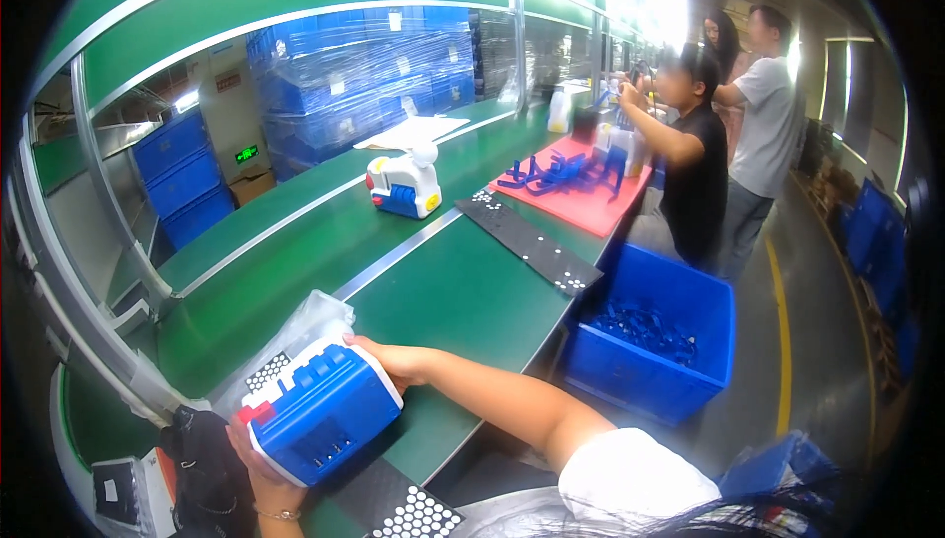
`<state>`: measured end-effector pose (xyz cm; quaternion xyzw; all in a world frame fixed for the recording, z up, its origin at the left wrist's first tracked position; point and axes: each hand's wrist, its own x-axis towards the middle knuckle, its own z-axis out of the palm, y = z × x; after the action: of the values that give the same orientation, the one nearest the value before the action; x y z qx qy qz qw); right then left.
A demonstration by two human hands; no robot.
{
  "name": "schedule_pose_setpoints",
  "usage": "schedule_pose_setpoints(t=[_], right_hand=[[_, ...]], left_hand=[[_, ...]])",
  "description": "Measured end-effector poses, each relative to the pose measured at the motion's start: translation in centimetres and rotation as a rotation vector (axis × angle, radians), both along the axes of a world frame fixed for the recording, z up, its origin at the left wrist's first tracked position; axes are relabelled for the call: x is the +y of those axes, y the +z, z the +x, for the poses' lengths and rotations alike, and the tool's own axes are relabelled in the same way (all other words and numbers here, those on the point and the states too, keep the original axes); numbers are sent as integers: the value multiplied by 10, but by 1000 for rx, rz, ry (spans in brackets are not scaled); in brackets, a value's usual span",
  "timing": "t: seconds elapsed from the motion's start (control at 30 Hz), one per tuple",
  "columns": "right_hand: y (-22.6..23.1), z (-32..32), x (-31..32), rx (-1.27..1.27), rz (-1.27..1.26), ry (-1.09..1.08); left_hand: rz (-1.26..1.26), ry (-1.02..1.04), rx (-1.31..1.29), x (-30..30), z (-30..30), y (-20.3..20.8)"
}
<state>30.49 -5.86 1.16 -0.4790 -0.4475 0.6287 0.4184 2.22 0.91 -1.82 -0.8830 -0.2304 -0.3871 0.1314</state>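
Observation:
Between my two hands is a boxy blue and white plastic housing (335, 405) with a red part at one corner. It is held tilted above the near end of the green bench. My left hand (258, 459) grips its lower left end, fingers partly hidden behind it. My right hand (392, 361) closes on its right end, thumb near the top edge. Just behind it lie a clear plastic bag (313, 319) and a card with white dots (268, 371). A similar white and blue plastic unit (406, 184), with yellow round parts, stands farther along the green belt.
Black strips with white dots (532, 243) lie on the bench (443, 292). Blue straps (551, 174) rest on a red mat (591, 205). A blue bin (679, 390) with small blue parts stands at the right. Co-workers (694, 154) are beyond. A black bag (212, 474) sits at lower left.

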Motion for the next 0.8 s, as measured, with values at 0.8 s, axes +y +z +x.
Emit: schedule_pose_setpoints(t=[0.8], right_hand=[[-28, -9, 11, 244, 161, -51]], left_hand=[[11, -230, -127, 0, 0, 7]])
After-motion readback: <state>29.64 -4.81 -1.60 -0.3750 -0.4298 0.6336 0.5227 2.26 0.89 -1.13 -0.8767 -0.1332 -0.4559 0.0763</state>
